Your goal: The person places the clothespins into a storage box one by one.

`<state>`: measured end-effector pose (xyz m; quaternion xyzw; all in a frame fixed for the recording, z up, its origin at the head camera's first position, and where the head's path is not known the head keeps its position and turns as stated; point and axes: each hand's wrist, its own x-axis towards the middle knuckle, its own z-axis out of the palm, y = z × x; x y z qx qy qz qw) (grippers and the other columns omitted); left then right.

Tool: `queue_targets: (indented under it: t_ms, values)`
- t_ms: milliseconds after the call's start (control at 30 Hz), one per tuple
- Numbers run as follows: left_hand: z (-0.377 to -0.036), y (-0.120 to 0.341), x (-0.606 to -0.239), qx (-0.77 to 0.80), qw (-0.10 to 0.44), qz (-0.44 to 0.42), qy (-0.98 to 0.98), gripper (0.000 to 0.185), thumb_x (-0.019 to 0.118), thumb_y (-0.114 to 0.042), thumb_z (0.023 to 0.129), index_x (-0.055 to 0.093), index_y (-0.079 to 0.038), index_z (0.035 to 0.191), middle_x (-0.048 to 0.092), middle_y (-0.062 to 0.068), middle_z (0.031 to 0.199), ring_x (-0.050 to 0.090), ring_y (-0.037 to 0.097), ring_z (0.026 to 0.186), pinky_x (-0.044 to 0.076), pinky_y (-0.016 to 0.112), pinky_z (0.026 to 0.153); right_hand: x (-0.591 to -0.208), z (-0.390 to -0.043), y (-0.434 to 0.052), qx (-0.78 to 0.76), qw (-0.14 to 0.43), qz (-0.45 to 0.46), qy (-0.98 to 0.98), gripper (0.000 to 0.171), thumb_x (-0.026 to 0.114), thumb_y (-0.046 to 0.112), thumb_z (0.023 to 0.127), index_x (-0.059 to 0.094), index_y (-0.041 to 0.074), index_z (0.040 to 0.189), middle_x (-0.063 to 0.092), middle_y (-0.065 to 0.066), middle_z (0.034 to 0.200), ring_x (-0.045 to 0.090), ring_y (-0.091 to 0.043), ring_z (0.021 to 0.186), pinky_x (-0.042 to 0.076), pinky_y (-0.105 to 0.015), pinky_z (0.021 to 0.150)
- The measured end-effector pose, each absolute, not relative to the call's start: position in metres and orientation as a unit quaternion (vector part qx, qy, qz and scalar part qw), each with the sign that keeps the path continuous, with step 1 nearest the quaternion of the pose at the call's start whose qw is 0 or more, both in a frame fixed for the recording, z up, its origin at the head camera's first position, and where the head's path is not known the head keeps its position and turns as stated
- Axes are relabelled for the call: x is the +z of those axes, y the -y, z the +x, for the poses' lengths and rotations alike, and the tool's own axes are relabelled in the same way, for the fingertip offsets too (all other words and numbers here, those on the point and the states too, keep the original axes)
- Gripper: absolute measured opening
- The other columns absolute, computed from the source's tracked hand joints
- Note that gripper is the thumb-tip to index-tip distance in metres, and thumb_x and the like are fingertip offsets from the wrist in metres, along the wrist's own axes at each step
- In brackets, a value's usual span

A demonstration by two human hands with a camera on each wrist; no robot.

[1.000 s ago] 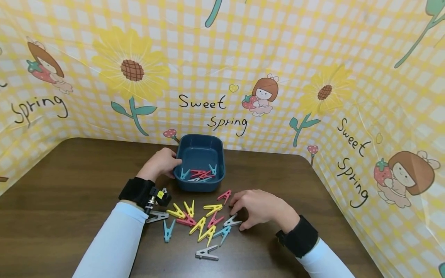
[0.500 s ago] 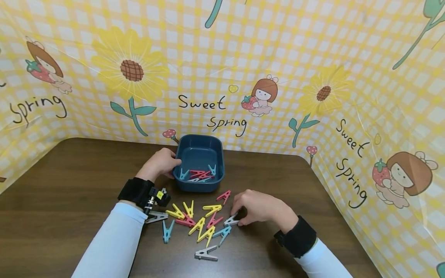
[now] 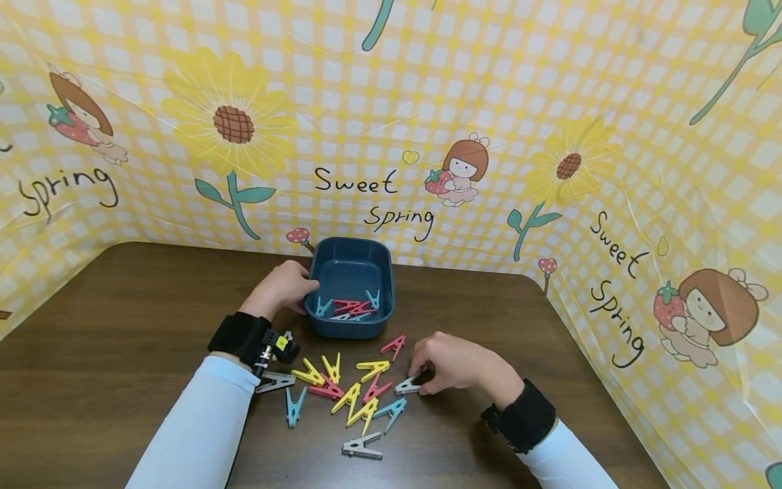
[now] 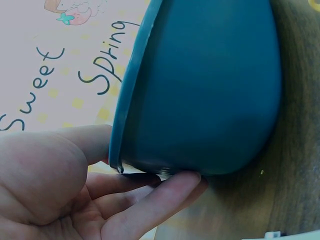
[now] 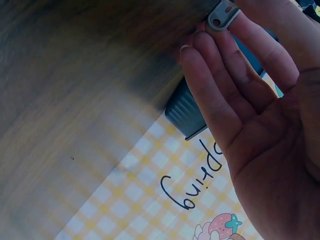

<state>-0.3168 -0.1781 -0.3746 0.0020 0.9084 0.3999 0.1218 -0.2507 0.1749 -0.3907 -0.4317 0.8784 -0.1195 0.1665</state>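
Note:
A dark blue plastic tub [image 3: 352,242] stands near the back of the brown table and holds several clothespins [image 3: 351,307]. My left hand [image 3: 301,291] grips the tub's left wall; in the left wrist view the thumb [image 4: 55,150] lies at the rim of the tub [image 4: 210,85] and the fingers [image 4: 160,195] curl under its side. My right hand [image 3: 423,380] pinches a grey clothespin [image 3: 406,387] at the right end of a loose pile on the table. The right wrist view shows that grey clothespin [image 5: 223,14] held at the fingertips [image 5: 200,47].
Loose clothespins lie in front of the tub: a yellow one [image 3: 374,367], a pink one [image 3: 394,344], a teal one [image 3: 295,406], a grey one [image 3: 362,446] nearest me. A yellow flowered sheet [image 3: 391,136] walls the table at the back and right.
My right hand's fingers have drawn in from lying spread over the pile and closed on the grey clothespin. The left hand and the tub have not moved.

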Motion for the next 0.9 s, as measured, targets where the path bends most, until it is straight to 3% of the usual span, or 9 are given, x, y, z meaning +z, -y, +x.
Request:
queue_targets:
  t_ms: [633,900]
  values:
    - [-0.319,0.172,-0.378,0.402,0.124,0.0,-0.907,0.04,0.054,-0.017,0.111,0.067,0.016,0.131,0.075,0.028,0.112,0.082,0.023,0.082,0.071,0.041,0.081,-0.385,-0.255,-0.185,-0.103,0.147,-0.418,-0.891,0.021,0.089,0.012,0.09,0.085,0.011,0.111,0.079,-0.002,0.105,0.068,-0.007,0.085,0.059,-0.016,0.08]
    - [-0.317,0.176,-0.374,0.399,0.128,0.002,-0.908,0.043,0.055,-0.017,0.112,0.063,0.018,0.135,0.072,0.033,0.119,0.082,0.026,0.086,0.071,0.042,0.082,-0.341,-0.261,-0.178,-0.187,0.122,-0.449,-0.865,0.019,0.085,0.009,0.093,0.083,0.009,0.112,0.081,-0.007,0.108,0.081,-0.02,0.097,0.068,-0.029,0.087]
